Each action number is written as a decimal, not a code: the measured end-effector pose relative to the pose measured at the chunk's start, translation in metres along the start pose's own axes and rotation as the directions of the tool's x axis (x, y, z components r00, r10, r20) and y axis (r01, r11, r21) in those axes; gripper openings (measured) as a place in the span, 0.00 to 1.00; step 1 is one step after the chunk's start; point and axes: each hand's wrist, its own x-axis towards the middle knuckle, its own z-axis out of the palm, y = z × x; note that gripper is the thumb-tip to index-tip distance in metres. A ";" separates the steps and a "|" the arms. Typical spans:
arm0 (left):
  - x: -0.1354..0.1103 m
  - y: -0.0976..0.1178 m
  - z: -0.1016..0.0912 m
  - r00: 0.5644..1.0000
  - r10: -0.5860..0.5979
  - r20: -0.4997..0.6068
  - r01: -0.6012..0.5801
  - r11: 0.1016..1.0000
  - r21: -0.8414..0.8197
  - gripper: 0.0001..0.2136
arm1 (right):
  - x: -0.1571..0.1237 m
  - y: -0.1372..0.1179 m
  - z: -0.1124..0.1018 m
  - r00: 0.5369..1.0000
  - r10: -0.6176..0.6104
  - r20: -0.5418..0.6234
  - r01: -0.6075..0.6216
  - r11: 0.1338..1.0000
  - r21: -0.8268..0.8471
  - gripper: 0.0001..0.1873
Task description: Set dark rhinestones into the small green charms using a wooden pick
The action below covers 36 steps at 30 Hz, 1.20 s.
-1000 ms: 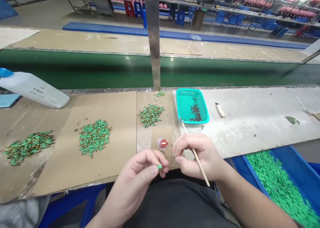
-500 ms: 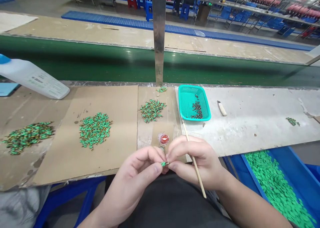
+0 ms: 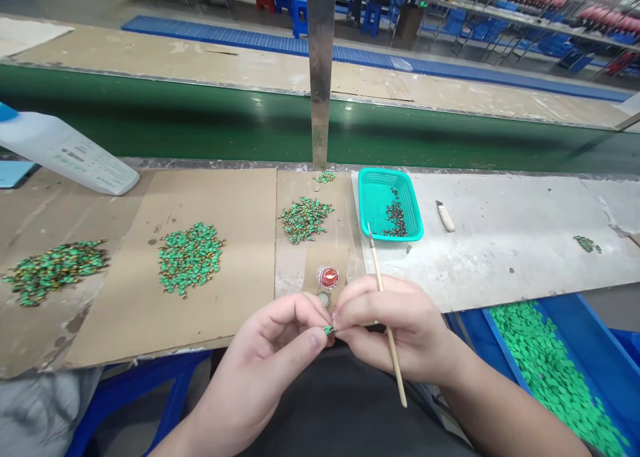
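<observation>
Between the thumb and fingers of my left hand [image 3: 280, 350] is pinched a tiny green piece [image 3: 329, 329] with a darker end. My right hand [image 3: 395, 323] closes its thumb and fingertip on that end, and also holds a thin paintbrush [image 3: 385, 303], tip pointing away from me. Just beyond my fingertips lie a small red disc [image 3: 329, 277] of what looks like paint and a round, dark-rimmed piece [image 3: 324, 299]. Piles of similar green and gold pieces lie on cardboard: a middle pile [image 3: 191, 258], a left pile [image 3: 56, 270] and a smaller pile [image 3: 306, 219].
A turquoise basket [image 3: 416, 203] holds small dark pieces. Right of it lies a short pale-handled blade [image 3: 445, 217]. A white bottle [image 3: 70, 153] leans at the left. Below the table at right, a blue bin [image 3: 575, 330] contains green pieces. A metal post [image 3: 321, 77] rises at the table's back.
My right hand has turned slightly, so the brush stands a little differently, its lower end further left. Both hands still pinch the small green piece.
</observation>
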 end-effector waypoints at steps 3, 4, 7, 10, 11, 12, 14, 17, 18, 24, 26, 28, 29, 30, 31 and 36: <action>-0.002 0.005 0.001 0.999 -0.007 -0.034 0.009 0.998 0.063 0.15 | -0.001 -0.002 -0.001 1.000 -0.015 0.020 0.016 0.999 -0.044 0.09; -0.003 0.006 0.002 0.999 -0.005 -0.040 0.008 0.997 0.074 0.14 | -0.001 -0.002 -0.001 1.000 -0.015 0.024 0.016 0.999 -0.051 0.09; -0.005 0.008 0.003 0.999 0.006 -0.042 -0.002 0.995 0.098 0.14 | -0.002 -0.002 0.000 1.000 -0.009 0.022 0.010 0.999 -0.047 0.08; -0.007 0.010 0.003 0.999 0.015 -0.037 -0.010 0.993 0.116 0.13 | -0.003 -0.001 0.001 1.000 -0.008 0.011 0.008 0.999 -0.033 0.08; -0.007 0.010 0.003 0.999 0.015 -0.034 -0.011 0.993 0.119 0.13 | -0.003 0.000 0.002 1.000 -0.008 0.010 0.008 1.000 -0.029 0.08; -0.007 0.010 0.003 0.999 0.016 -0.030 -0.013 0.992 0.122 0.13 | -0.003 0.001 0.002 1.000 -0.009 0.007 0.009 1.000 -0.025 0.09; -0.007 0.009 0.002 1.000 0.014 -0.019 -0.011 0.992 0.128 0.13 | -0.003 0.001 0.003 1.000 -0.015 -0.002 0.015 1.000 -0.019 0.09; -0.007 0.009 0.001 1.000 0.020 -0.010 -0.019 0.989 0.148 0.12 | -0.003 0.002 0.003 1.000 -0.019 -0.010 0.019 1.000 -0.011 0.08; -0.007 0.009 0.001 1.000 0.029 -0.006 -0.028 0.986 0.167 0.11 | -0.004 0.001 0.002 1.000 -0.020 -0.009 0.020 1.000 -0.008 0.07; -0.018 0.009 -0.005 0.988 0.141 0.067 -0.156 0.922 0.354 0.07 | -0.008 -0.007 0.001 1.000 0.007 -0.024 -0.007 1.000 0.003 0.07; -0.022 0.009 -0.008 0.980 0.180 0.082 -0.198 0.893 0.405 0.06 | -0.009 -0.010 0.001 0.998 0.042 -0.036 -0.041 0.998 0.043 0.08; -0.024 0.010 -0.008 0.972 0.219 0.079 -0.231 0.868 0.439 0.06 | -0.009 -0.011 0.002 0.996 0.078 -0.046 -0.073 0.993 0.094 0.08; -0.023 0.010 -0.007 0.970 0.230 0.074 -0.238 0.865 0.442 0.06 | -0.009 -0.011 0.002 0.995 0.090 -0.053 -0.083 0.990 0.115 0.08; -0.022 0.011 -0.006 0.971 0.230 0.068 -0.237 0.870 0.432 0.06 | -0.009 -0.011 0.002 0.993 0.098 -0.059 -0.090 0.987 0.130 0.08; -0.020 0.012 -0.004 0.974 0.219 0.057 -0.223 0.884 0.411 0.06 | -0.008 -0.010 0.003 0.993 0.104 -0.064 -0.094 0.986 0.141 0.08; -0.011 0.015 0.002 0.995 0.096 -0.006 -0.090 0.958 0.272 0.10 | -0.008 -0.010 0.003 0.991 0.116 -0.063 -0.107 0.986 0.131 0.07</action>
